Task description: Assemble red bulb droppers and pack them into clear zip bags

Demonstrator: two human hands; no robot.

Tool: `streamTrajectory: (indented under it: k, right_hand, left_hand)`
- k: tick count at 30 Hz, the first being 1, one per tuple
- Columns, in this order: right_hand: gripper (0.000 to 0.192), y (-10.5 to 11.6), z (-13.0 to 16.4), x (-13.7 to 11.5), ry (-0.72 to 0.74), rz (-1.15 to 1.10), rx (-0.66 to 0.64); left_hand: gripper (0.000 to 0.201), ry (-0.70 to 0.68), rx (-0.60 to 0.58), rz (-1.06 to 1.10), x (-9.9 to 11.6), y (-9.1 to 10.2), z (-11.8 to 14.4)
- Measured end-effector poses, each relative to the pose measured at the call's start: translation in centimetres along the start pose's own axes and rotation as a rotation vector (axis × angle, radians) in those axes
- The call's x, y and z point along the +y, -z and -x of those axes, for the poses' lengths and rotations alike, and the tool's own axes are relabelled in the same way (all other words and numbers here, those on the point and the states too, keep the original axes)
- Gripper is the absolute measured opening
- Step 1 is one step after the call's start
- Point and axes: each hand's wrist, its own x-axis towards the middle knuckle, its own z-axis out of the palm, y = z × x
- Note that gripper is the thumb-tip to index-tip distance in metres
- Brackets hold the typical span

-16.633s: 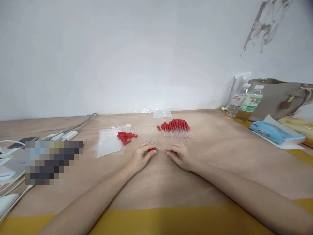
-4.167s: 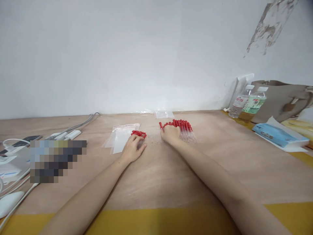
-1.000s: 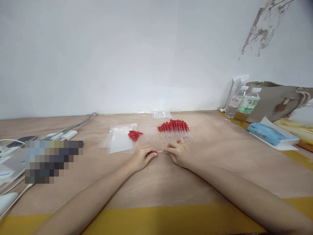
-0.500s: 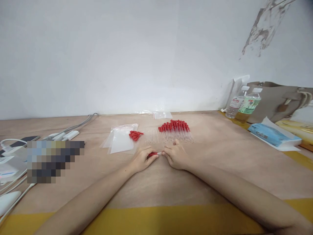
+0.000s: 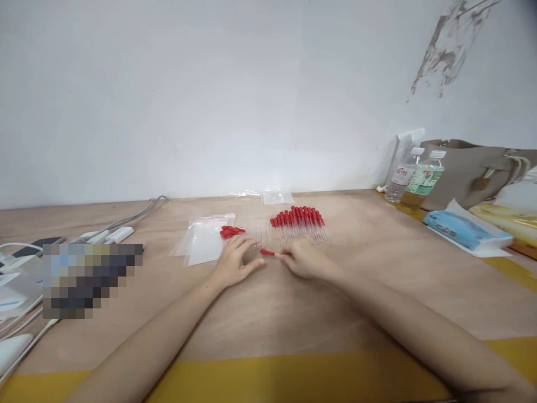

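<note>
Between thumb and fingers, my right hand (image 5: 305, 258) pinches the thin clear tube of a dropper (image 5: 267, 253). Its red rubber bulb points left, toward my other hand. My left hand (image 5: 234, 261) is apart from the dropper, thumb and fingers spread, holding nothing that I can see. Just beyond its fingers lies a small pile of loose red bulbs (image 5: 230, 230), partly covered by the hand. Bare clear tubes (image 5: 264, 230) lie side by side behind the gap between my hands. Past my right hand is a row of several red-bulbed droppers (image 5: 298, 215), tubes toward me.
Clear zip bags (image 5: 206, 242) lie left of the bulbs, and another bag (image 5: 277, 198) is by the wall. Cables and white chargers (image 5: 119, 235) sit at left. On the right stand two bottles (image 5: 424, 180), a tissue pack (image 5: 465, 230) and a grey handbag (image 5: 465, 168).
My left hand has let go of the red bulb, opened and moved slightly left toward the bulb pile. My right hand still holds the dropper, its bulb now uncovered.
</note>
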Motion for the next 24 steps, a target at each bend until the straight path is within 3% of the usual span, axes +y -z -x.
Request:
streamTrajectory:
  k: [3, 6, 8, 14, 24]
  right_hand:
    - [0.028, 0.2, -2.1, 1.1, -0.263, -0.108, 0.036]
    - [0.034, -0.6, -4.9, 1.9, -0.489, -0.029, 0.149]
    - [0.032, -1.5, -6.5, 2.0, -0.567, 0.04, 0.179]
    - [0.031, -3.5, -9.0, 1.9, -0.614, 0.094, 0.166]
    - [0.038, -4.0, -8.9, 1.5, -0.566, 0.153, 0.132]
  left_hand:
    - [0.023, 0.187, 0.141, -0.189, -2.1, 0.5, 0.1]
    - [0.017, 0.28, 0.158, -0.285, -4.0, 0.4, 0.4]
    - [0.017, 0.287, 0.144, -0.293, -4.8, 0.2, 0.6]
    - [0.018, 0.314, 0.098, -0.24, -5.5, -0.4, 0.7]
    - [0.019, 0.336, 0.052, -0.195, -5.5, -0.4, 0.6]
